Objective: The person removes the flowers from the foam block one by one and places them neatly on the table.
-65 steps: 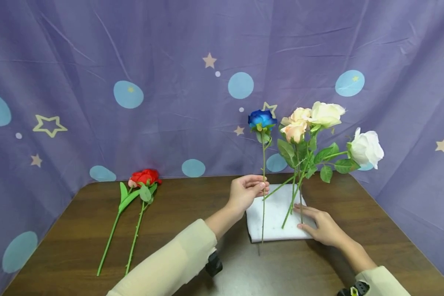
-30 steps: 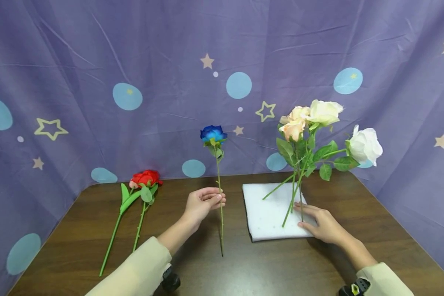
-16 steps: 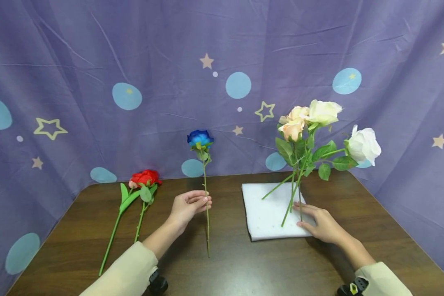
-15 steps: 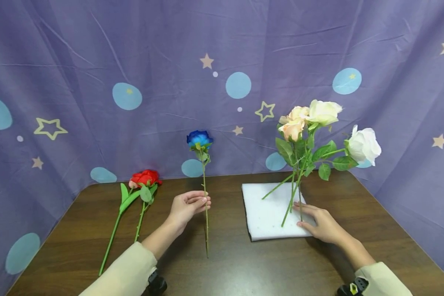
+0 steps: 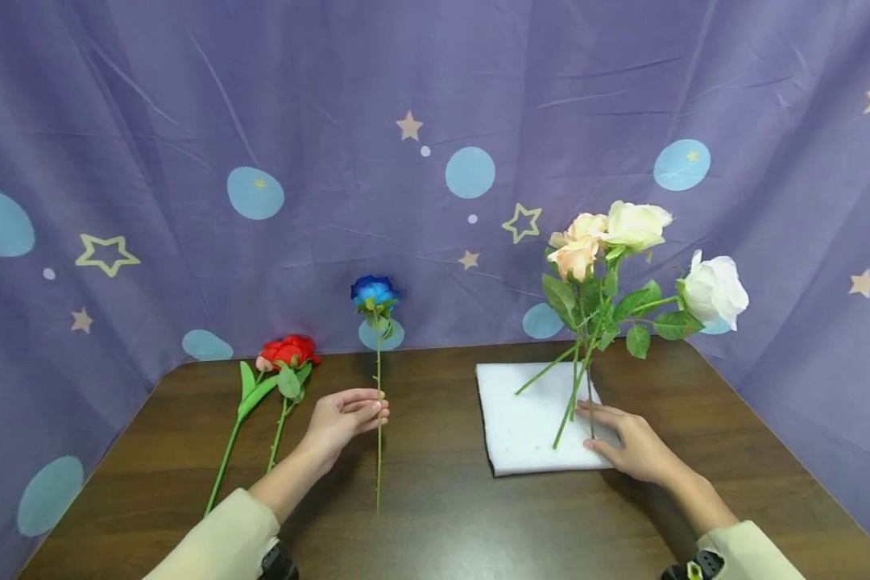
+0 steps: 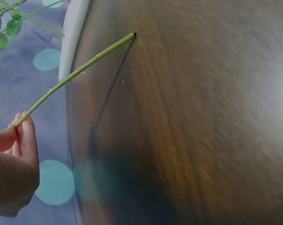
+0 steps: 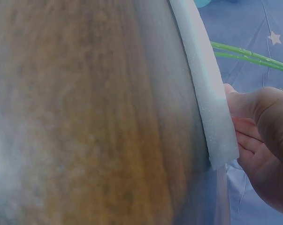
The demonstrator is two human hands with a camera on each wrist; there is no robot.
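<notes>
Upright in my left hand (image 5: 348, 419) is a blue rose (image 5: 374, 294); thumb and fingertips pinch its stem about midway. In the left wrist view the lower end of the stem (image 6: 85, 68) meets its shadow right at the table surface. My right hand (image 5: 634, 443) rests with loosely spread fingers on the right front part of a white foam board (image 5: 515, 435). Just by those fingers, peach roses (image 5: 576, 258), a cream rose (image 5: 636, 225) and a white rose (image 5: 715, 290) stand in the foam, their stems crossing at various slants.
A red rose (image 5: 290, 351) and another green-stemmed flower (image 5: 226, 459) lie on the left side of the brown wooden table (image 5: 435, 515), partly behind the left sleeve (image 5: 221, 540). A purple curtain (image 5: 333, 97) hangs right behind the table's back edge.
My left hand has carried the blue rose left and lower, away from the foam board to near the red rose. The right hand has stayed on the foam.
</notes>
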